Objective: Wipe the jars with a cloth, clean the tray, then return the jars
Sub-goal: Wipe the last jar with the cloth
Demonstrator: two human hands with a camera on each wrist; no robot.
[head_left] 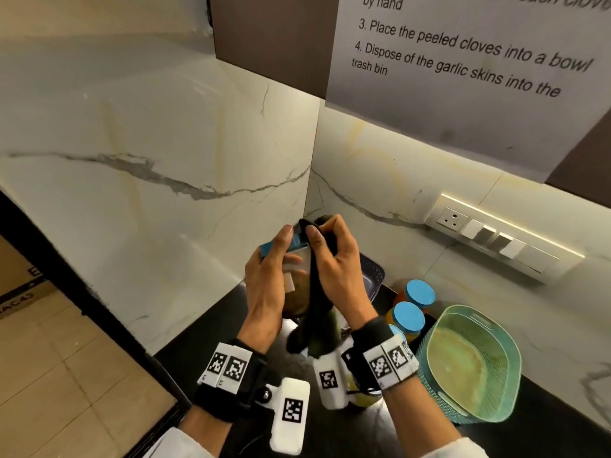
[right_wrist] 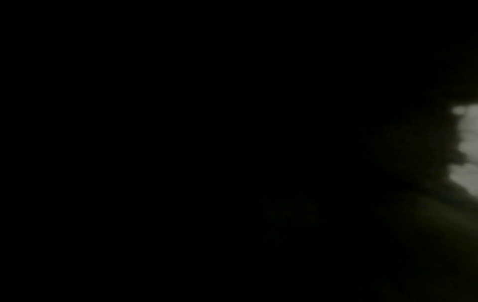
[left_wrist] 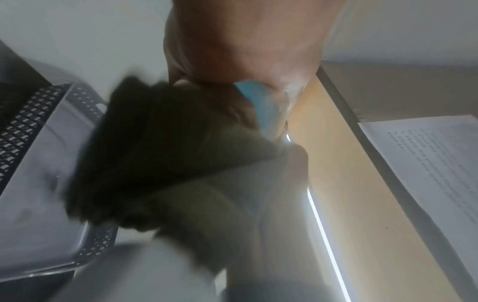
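My left hand (head_left: pixel 269 269) grips a clear jar (head_left: pixel 296 285) with a blue lid (head_left: pixel 267 249), lifted above the counter. The jar's brownish contents show between my hands. My right hand (head_left: pixel 334 259) holds a dark cloth (head_left: pixel 317 312) pressed against the jar's side, and the cloth's tail hangs down towards my wrists. In the left wrist view the cloth (left_wrist: pixel 145 147) covers the jar, with the blue lid (left_wrist: pixel 256 102) under my palm. A dark perforated tray (head_left: pixel 375 276) stands behind my right hand. The right wrist view is almost all black.
Two blue-lidded jars (head_left: pixel 420 294) (head_left: pixel 408 319) stand on the black counter (head_left: pixel 211 338), with a third lid edge beside my right wrist. A teal basket (head_left: pixel 472 365) sits to the right. Marble walls meet in a corner behind; a socket strip (head_left: pixel 496 239) runs along the right wall.
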